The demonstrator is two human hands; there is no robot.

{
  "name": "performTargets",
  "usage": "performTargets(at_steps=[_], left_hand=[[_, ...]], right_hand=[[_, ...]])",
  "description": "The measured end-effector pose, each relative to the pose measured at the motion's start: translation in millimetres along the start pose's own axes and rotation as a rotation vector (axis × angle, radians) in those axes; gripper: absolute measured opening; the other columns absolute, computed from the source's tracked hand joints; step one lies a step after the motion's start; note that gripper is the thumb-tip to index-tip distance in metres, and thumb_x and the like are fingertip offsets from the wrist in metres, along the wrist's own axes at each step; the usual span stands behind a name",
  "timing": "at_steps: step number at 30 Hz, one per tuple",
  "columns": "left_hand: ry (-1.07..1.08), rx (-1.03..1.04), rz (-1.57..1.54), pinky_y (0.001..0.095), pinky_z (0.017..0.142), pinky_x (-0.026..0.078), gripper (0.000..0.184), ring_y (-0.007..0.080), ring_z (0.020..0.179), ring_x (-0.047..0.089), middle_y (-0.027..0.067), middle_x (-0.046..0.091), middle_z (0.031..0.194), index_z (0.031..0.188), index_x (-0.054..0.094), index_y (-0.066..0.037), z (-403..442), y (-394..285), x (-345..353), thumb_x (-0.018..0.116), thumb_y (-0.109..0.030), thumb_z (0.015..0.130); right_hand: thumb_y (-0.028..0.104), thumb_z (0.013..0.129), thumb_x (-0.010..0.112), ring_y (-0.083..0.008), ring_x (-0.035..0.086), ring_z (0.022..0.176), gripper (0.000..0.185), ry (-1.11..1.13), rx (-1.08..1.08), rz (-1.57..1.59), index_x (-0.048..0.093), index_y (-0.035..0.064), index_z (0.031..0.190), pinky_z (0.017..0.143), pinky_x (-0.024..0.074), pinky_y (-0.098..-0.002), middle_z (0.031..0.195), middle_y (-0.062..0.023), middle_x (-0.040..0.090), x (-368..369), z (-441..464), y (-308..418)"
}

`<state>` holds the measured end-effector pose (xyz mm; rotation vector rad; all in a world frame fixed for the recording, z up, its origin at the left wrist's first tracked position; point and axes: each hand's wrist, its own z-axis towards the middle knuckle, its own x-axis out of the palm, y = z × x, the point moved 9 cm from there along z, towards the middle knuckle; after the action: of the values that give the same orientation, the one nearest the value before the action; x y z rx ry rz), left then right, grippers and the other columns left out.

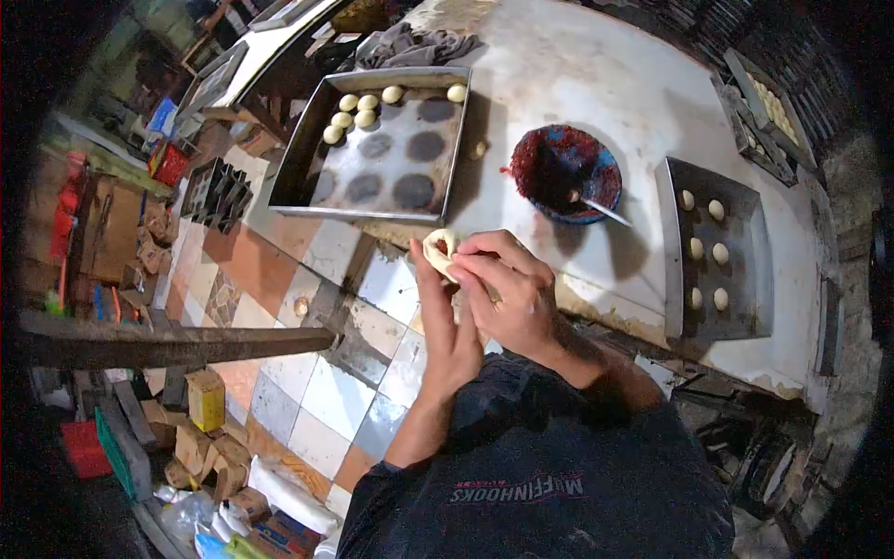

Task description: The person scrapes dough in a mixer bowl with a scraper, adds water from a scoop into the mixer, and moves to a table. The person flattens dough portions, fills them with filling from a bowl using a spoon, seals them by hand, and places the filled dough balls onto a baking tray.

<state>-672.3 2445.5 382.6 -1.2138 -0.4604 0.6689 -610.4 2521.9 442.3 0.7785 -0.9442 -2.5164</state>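
Both my hands meet in front of me, just beyond the table's near edge, around a small piece of pale dough (438, 253) with dark red filling showing in its hollow. My left hand (445, 326) holds it from the left, fingers pointing up. The fingertips of my right hand (507, 284) pinch its right rim. Behind them, a large metal tray (372, 168) holds several round dough balls (365, 117) at its far side. To the right is a blue bowl (568, 174) smeared with dark red filling, a spoon (601, 209) resting in it.
On the right of the white table (521, 56) lies a metal tray (722, 307) with several dough balls; more trays (768, 112) sit beyond. A grey cloth (410, 47) lies behind the large tray. A wooden beam (186, 345) and cardboard boxes (191, 447) are at left.
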Motion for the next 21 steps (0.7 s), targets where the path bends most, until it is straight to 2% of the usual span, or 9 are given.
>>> performTargets(at_steps=[2,4,6,10,12,13,18,20,21], left_hand=[[-0.151,-0.062,-0.360,0.0325,0.106,0.029,0.071,0.0259,0.127,0.040,0.0169,0.037,0.141,0.148,0.006,0.001,-19.3,-10.1,-29.5,0.050,-0.013,0.094],[-0.050,-0.134,-0.791,0.0322,0.104,0.032,0.075,0.0234,0.122,0.045,0.0143,0.044,0.135,0.146,0.018,0.002,-43.1,1.4,-49.8,0.061,-0.022,0.090],[-0.058,-0.158,-0.687,0.0363,0.099,0.037,0.064,0.0228,0.114,0.049,0.0147,0.049,0.125,0.130,0.047,0.005,-69.4,4.7,-68.1,0.067,-0.035,0.085],[-0.134,0.051,-0.495,0.0388,0.098,0.040,0.046,0.0275,0.114,0.049,0.0189,0.049,0.122,0.113,0.056,0.003,-97.4,-10.8,-91.7,0.065,-0.032,0.085],[-0.170,0.183,-0.289,0.0410,0.096,0.041,0.032,0.0298,0.110,0.050,0.0208,0.050,0.116,0.103,0.058,0.000,-110.1,-24.7,-101.7,0.060,-0.028,0.088],[-0.180,0.233,-0.172,0.0407,0.091,0.043,0.030,0.0300,0.106,0.053,0.0209,0.054,0.112,0.101,0.059,0.000,-111.8,-31.7,-101.0,0.059,-0.028,0.088],[-0.213,0.482,0.274,0.0376,0.082,0.047,0.027,0.0311,0.094,0.058,0.0176,0.061,0.100,0.111,0.060,-0.002,-113.9,-58.0,-73.0,0.060,-0.015,0.087],[-0.173,0.429,0.437,0.0364,0.080,0.047,0.034,0.0290,0.093,0.056,0.0157,0.060,0.099,0.116,0.059,-0.003,-114.4,-60.0,-58.0,0.063,-0.016,0.085],[-0.145,0.373,0.611,0.0353,0.078,0.046,0.043,0.0270,0.091,0.053,0.0137,0.058,0.097,0.122,0.057,-0.004,-112.0,-59.4,-48.6,0.067,-0.017,0.082]], right_hand=[[-0.001,0.074,0.068,-0.0258,0.063,0.082,0.015,-0.025,-0.070,-0.051,0.065,-0.0051,0.087,0.069,0.0523,-0.0335,0.093,-0.0140,0.061,1.9,-11.9,33.0],[0.003,0.073,0.066,-0.0275,0.060,0.082,0.017,0.059,-0.262,-0.073,0.061,-0.0025,0.088,0.074,0.0487,-0.0354,0.093,-0.0125,0.058,8.5,-23.7,75.2],[-0.002,0.074,0.066,-0.0279,0.061,0.079,0.014,0.137,-0.334,-0.110,0.060,-0.0055,0.086,0.072,0.0501,-0.0358,0.093,-0.0140,0.060,16.4,-39.0,100.4],[0.004,0.075,0.071,-0.0224,0.061,0.077,0.020,0.185,-0.285,-0.084,0.062,-0.0050,0.090,0.069,0.0503,-0.0322,0.098,-0.0119,0.059,26.1,-66.3,122.9],[0.006,0.080,0.071,-0.0139,0.062,0.072,0.021,0.225,0.428,0.330,0.063,-0.0055,0.096,0.062,0.0512,-0.0258,0.093,-0.0100,0.060,30.8,-72.0,75.6],[0.006,0.082,0.071,-0.0089,0.061,0.068,0.022,0.369,0.566,0.488,0.064,-0.0055,0.100,0.055,0.0501,-0.0201,0.087,-0.0081,0.061,44.8,-86.8,63.3],[0.006,0.075,0.076,-0.0109,0.063,0.071,0.022,0.176,0.476,0.465,0.065,-0.0035,0.092,0.060,0.0506,-0.0228,0.082,-0.0088,0.062,14.5,-84.6,69.6],[0.002,0.075,0.074,-0.0195,0.066,0.072,0.021,0.278,0.101,0.135,0.066,-0.0031,0.094,0.063,0.0531,-0.0262,0.088,-0.0111,0.064,-1.0,-66.0,106.9],[0.004,0.071,0.076,-0.0233,0.066,0.077,0.022,0.232,0.148,0.065,0.068,-0.0016,0.091,0.067,0.0534,-0.0304,0.086,-0.0108,0.064,-6.2,-71.0,102.9]])
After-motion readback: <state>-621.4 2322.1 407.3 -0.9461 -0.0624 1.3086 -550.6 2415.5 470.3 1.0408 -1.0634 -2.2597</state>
